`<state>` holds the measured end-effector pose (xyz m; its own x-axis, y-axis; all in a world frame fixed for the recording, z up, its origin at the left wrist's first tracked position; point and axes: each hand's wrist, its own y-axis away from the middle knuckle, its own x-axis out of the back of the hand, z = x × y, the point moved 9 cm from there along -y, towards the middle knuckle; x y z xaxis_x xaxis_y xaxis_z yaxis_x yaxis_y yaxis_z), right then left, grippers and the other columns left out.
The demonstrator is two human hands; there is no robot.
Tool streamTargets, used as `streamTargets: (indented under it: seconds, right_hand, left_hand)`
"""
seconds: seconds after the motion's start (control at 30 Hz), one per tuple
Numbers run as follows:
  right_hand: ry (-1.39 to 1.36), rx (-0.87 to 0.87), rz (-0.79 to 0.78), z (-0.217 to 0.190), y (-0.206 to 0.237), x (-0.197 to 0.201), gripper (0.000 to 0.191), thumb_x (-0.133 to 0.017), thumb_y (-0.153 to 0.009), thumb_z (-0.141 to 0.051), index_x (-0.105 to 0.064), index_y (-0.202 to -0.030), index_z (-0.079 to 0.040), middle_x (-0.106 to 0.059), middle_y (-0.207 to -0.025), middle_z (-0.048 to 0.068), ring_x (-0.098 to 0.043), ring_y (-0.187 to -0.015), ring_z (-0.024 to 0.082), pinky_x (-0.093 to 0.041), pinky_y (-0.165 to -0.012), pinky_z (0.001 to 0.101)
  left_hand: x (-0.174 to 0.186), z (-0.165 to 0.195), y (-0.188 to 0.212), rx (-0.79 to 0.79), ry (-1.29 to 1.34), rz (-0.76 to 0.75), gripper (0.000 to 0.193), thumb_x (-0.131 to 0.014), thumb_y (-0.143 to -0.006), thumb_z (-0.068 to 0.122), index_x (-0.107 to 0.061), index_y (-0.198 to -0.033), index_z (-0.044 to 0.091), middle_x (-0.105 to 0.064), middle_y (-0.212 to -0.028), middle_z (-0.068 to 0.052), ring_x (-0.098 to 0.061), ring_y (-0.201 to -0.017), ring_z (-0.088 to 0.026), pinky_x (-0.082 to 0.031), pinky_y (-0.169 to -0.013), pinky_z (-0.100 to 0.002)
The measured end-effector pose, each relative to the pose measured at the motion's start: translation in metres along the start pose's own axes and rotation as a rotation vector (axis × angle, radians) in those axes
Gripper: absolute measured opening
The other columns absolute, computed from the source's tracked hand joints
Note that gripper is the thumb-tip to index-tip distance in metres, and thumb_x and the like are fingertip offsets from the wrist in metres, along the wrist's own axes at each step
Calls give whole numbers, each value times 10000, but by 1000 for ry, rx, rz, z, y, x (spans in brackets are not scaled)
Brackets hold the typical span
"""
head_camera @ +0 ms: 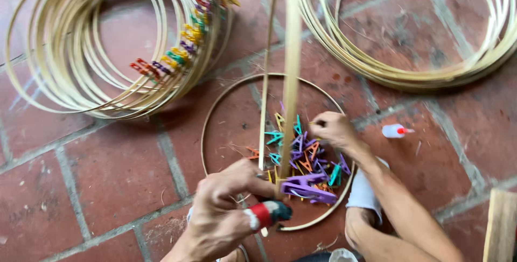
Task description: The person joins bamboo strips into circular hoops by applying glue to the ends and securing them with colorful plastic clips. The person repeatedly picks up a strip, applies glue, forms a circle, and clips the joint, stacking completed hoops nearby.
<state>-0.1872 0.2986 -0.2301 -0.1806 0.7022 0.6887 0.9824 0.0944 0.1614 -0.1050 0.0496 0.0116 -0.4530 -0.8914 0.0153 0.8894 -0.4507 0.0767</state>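
- Nearest to my lens, the left hand (pixel 223 208) is closing around the lower ends of two thin bamboo strips (pixel 291 79), fingers (pixel 253 184) curled shut on them just above a small red, white and dark green tool (pixel 268 213) that is tucked against the thumb side
- Those strips are rising almost straight up out of the grip and running off the top of the view, so they are long, light and springy; I am judging they will whip and bend if held only at the tip, so the low grip close to the ends is looking like the steady place to hold
- I am seeing the right hand (pixel 334 130) reaching into a pile of small coloured plastic clips (pixel 301 165), fingertips pinched together; whether a clip is actually between them I cannot tell
- The clips are lying inside a single bamboo hoop (pixel 215 106) flat on the brick floor (pixel 107 176); they are looking light, hard and a little slippery, best pinched by the two handle ends
- A stack of finished hoops with clips (pixel 183 52) is lying upper left, a second coil of hoops (pixel 420 68) upper right
- A small white glue bottle with a red cap (pixel 394 130) is lying just beside the right wrist
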Motion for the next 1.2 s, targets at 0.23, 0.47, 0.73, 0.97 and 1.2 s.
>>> streamTargets:
  seconds: [0.23,0.47,0.73,0.97,1.2]
  right_hand:
    - [-467,469,117,-188,79,221,378,-617,-956,-7,-583,-1331,-42,-711,-1073,81,-751,-890,143,-649,-788,293]
    - [29,957,-353,-367,104,157,409,-729,-865,-109,-591,-1207,66,-729,-947,153,-746,-800,285,-602,-698,360]
    - [282,1075,-352,-373,95,131,760,-775,-794,-234,-480,-1403,112,-725,-1070,187,-744,-963,308,-606,-785,346]
    - [-236,498,131,-218,48,187,563,-689,-930,-184,-504,-1390,83,-684,-1110,191,-698,-981,278,-587,-854,369]
    - [-331,-6,383,70,28,177,317,-551,-1160,-153,-495,-1374,74,-670,-1045,180,-672,-907,219,-568,-900,375]
  left_hand:
    - [-7,14,-4,-134,-61,-88,223,-856,-758,100,-783,-968,87,-640,-813,-26,-610,-781,-133,-496,-703,-324]
    - [-12,34,0,-269,18,-132,244,-826,-791,58,-763,-1026,78,-669,-878,-36,-652,-898,-187,-527,-835,-358]
    - [9,38,-4,-224,91,-90,206,-817,-854,66,-717,-1033,50,-714,-1050,-80,-682,-1015,-198,-544,-921,-342]
    - [158,135,61,-633,-308,335,180,-781,-925,47,-766,-1102,21,-768,-1047,-90,-710,-992,-201,-574,-954,-343]
    - [270,146,50,-720,-1283,668,134,-798,-925,23,-774,-1057,19,-761,-1035,-124,-706,-967,-242,-563,-882,-359]
